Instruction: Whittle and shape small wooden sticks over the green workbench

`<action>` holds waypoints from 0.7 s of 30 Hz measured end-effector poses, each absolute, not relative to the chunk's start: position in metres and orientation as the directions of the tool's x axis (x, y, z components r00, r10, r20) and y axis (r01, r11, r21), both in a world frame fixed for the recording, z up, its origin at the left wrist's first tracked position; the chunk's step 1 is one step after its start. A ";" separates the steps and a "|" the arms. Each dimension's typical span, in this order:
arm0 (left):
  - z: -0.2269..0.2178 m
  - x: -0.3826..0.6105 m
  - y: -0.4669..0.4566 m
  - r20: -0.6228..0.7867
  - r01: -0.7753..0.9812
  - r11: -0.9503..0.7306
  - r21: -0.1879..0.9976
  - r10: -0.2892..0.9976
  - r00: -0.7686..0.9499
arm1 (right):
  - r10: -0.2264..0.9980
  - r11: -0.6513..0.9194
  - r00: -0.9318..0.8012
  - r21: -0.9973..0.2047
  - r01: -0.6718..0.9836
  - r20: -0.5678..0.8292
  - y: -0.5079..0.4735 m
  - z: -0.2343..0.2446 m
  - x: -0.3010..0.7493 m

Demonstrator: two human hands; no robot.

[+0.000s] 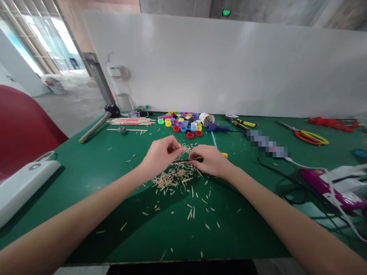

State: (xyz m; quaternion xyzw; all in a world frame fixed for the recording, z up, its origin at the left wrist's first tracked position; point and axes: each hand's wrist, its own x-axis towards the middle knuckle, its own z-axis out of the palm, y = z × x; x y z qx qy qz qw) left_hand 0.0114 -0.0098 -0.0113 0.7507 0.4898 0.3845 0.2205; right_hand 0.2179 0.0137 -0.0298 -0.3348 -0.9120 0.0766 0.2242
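Observation:
Both my hands meet over the middle of the green table [109, 198]. My left hand [160, 154] is closed in a pinch on a thin wooden stick near its fingertips. My right hand [210, 160] is closed around a small cutting tool [192, 159] with a dark blade and a yellow handle end showing behind the hand. The blade lies against the stick between the two hands. Right under them lies a heap of wooden chips [174, 177], with more chips scattered toward me.
Colourful plastic rings [180, 122] cluster at the back, beside a blue glue gun [218, 128], a bundle of sticks [130, 121] and a hammer [99, 124]. Orange scissors [308, 135] and a pink device with cables [329, 183] lie right. A white device [23, 183] sits left.

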 end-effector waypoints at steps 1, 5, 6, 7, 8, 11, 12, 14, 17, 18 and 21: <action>-0.011 0.012 -0.010 0.366 0.568 -0.429 0.703 0.902 0.229 | 0.645 0.764 -0.689 -0.279 0.581 0.331 0.015 -0.031 0.217; -0.010 0.013 -0.011 0.384 0.575 -0.445 0.686 0.893 0.233 | 0.632 0.775 -0.713 -0.267 0.573 0.303 0.016 -0.034 0.217; -0.010 0.012 -0.010 0.382 0.576 -0.440 0.688 0.896 0.228 | 0.629 0.778 -0.707 -0.272 0.567 0.323 0.016 -0.034 0.218; -0.010 0.011 -0.009 0.377 0.575 -0.432 0.695 0.900 0.221 | 0.627 0.779 -0.697 -0.280 0.561 0.348 0.015 -0.034 0.218; -0.011 0.010 -0.008 0.369 0.571 -0.423 0.704 0.904 0.215 | 0.627 0.779 -0.685 -0.287 0.558 0.370 0.014 -0.034 0.219; -0.013 0.008 -0.006 0.346 0.560 -0.402 0.725 0.915 0.209 | 0.637 0.770 -0.662 -0.297 0.565 0.394 0.013 -0.033 0.218; -0.013 0.008 -0.005 0.340 0.555 -0.397 0.731 0.917 0.209 | 0.643 0.766 -0.665 -0.298 0.569 0.381 0.014 -0.033 0.217; -0.012 0.009 -0.006 0.337 0.553 -0.395 0.733 0.918 0.210 | 0.646 0.763 -0.686 -0.294 0.576 0.334 0.015 -0.033 0.216; -0.010 0.012 -0.009 0.351 0.563 -0.414 0.715 0.910 0.222 | 0.642 0.766 -0.715 -0.287 0.575 0.278 0.017 -0.032 0.214; -0.010 0.012 -0.010 0.355 0.568 -0.420 0.708 0.906 0.228 | 0.639 0.768 -0.717 -0.288 0.572 0.280 0.017 -0.032 0.215; -0.010 0.012 -0.010 0.357 0.571 -0.419 0.706 0.907 0.223 | 0.644 0.765 -0.688 -0.305 0.567 0.334 0.015 -0.031 0.216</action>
